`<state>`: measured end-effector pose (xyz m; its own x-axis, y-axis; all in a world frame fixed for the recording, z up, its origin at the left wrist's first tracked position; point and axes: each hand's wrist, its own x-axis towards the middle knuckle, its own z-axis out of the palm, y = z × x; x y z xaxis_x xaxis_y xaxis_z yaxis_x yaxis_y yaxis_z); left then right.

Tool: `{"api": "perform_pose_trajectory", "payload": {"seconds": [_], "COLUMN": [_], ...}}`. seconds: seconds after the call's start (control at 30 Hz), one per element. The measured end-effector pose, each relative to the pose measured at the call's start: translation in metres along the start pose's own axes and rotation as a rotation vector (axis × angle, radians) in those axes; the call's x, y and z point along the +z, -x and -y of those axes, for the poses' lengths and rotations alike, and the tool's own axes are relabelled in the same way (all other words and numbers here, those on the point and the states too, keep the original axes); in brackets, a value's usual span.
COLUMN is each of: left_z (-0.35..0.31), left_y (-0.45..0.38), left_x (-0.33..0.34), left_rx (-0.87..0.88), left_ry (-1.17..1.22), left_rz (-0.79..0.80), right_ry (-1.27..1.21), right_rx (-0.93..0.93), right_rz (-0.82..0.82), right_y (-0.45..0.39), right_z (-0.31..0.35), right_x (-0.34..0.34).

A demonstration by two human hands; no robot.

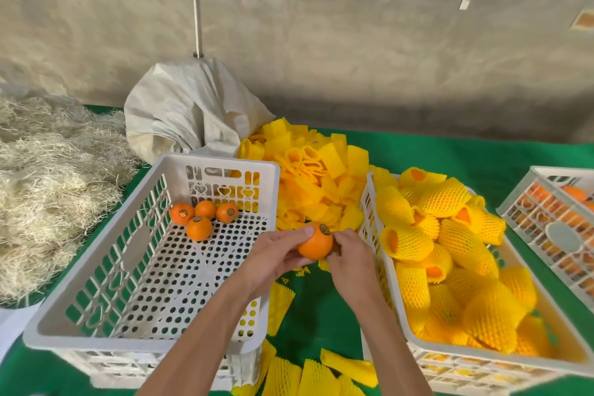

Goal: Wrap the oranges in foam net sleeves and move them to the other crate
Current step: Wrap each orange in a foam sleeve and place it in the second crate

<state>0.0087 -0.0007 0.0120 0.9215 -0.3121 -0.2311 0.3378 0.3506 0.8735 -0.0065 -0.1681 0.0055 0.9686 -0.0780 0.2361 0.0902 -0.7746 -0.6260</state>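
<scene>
A bare orange with a small round sticker near its top is held in the air between two white crates, above a green table covering. The left hand cups it from the left, thumb over the top and fingers curled beneath, so this hand is grasping the fruit. The right hand is against the orange's right side with its fingers curled; a sliver of yellow foam shows just below them, but whether it is pinching a sleeve cannot be told. The step in hand looks like the start of wrapping: the fruit is out of the left crate and has no sleeve on it yet. That crate is nearly empty, with four loose oranges clustered near its far wall. The right crate is heaped with wrapped oranges in yellow net (most of the job seems done). Behind the hands lies a pile of empty foam sleeves, with more strewn along the near edge. The next move probably calls for an opened sleeve to be stretched over the fruit while the left hand steadies it. Further out are a grey sack, straw and a third crate at far right
</scene>
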Motion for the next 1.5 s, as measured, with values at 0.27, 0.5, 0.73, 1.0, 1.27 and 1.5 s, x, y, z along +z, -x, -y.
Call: {"api": "perform_pose_trajectory", "payload": {"seconds": [0.27,0.5,0.73,1.0,1.27,1.5], "left_z": [0.001,0.007,0.011,0.005,0.018,0.031], "left_y": [0.004,-0.011,-0.009,0.001,-0.002,0.002], "left_x": [-0.007,0.011,0.034,0.027,0.048,0.069], "left_rx": [-0.047,0.105,0.301,0.039,0.386,0.180], "left_ry": [-0.121,-0.459,-0.455,-0.078,-0.565,-0.077], "left_rz": [0.080,-0.250,-0.355,-0.045,-0.454,-0.077], "right_ry": [-0.275,-0.036,-0.074,-0.081,0.035,-0.146], "right_rx": [0.160,-0.086,0.046,0.045,-0.023,0.155], "right_rz": [-0.020,-0.124,-0.200,-0.125,-0.294,-0.167], "right_y": [-0.006,0.009,0.013,0.015,0.023,0.034], "right_z": [-0.006,0.015,0.017,0.002,0.010,0.004], "right_x": [-0.016,-0.019,-0.015,-0.021,-0.026,-0.035]}}
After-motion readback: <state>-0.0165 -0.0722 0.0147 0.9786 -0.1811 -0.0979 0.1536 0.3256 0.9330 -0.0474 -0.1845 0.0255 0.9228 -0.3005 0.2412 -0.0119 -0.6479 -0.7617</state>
